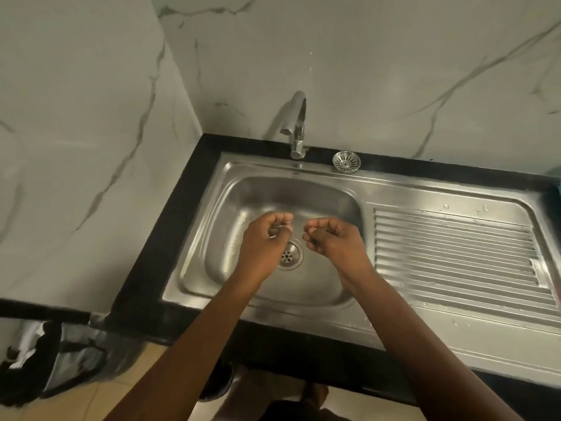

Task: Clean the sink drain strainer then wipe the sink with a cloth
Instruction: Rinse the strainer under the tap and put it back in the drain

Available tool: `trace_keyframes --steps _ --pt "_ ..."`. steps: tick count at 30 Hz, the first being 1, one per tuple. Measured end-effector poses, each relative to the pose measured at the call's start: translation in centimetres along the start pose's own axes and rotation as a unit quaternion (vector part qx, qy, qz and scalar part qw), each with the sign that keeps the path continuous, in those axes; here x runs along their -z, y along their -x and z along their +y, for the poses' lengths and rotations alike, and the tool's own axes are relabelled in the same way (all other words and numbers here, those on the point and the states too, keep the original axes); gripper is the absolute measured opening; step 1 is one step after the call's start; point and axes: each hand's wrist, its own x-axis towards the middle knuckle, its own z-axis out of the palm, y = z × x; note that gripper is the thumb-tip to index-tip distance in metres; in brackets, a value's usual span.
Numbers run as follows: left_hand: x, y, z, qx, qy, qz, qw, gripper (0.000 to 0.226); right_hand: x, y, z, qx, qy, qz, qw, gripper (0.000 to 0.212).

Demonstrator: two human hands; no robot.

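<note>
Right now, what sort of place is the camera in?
Most likely a home kitchen: a stainless steel sink with a ribbed drainboard set in a black countertop, a chrome tap at its back edge, and marble-look wall tiles.

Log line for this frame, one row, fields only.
left hand: fingers curled, empty; right hand: same; both above steel sink basin; round steel strainer: on rim beside chrome tap; perforated drain: uncovered

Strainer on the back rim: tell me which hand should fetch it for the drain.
Right, probably. The strainer sits on the sink back rim, right of the faucet, nearer the right hand; the left hand, by the drain, would have to cross over.
</note>
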Motion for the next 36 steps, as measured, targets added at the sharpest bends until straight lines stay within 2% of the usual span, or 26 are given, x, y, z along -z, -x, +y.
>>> trace_keyframes --steps 9,13,22,32,36 --pt "-2.0 -7.4 -0.7 0.004 -0.022 -0.116 0.993 0.032 1.4 -5.0 0.3 0.009 -0.015 0.110 0.994 0.011" --pt "-2.9 -10.1 -1.0 -0.014 -0.042 -0.157 0.987 0.037 2.3 -7.5 -0.1 0.024 0.017 0.157 0.987 0.011" --pt "-7.7 -17.9 1.1 0.000 -0.059 -0.171 0.983 0.048 4.9 -15.8 -2.8 0.037 0.107 0.226 0.968 0.010" --pt "-13.3 -24.0 2.4 0.062 -0.049 -0.173 0.982 0.063 6.6 -21.8 -4.5 0.013 0.223 0.199 0.954 0.052" --pt "-14.6 -24.5 2.6 0.084 -0.044 -0.196 0.976 0.061 7.1 -23.0 -4.3 -0.008 0.251 0.183 0.951 0.049"
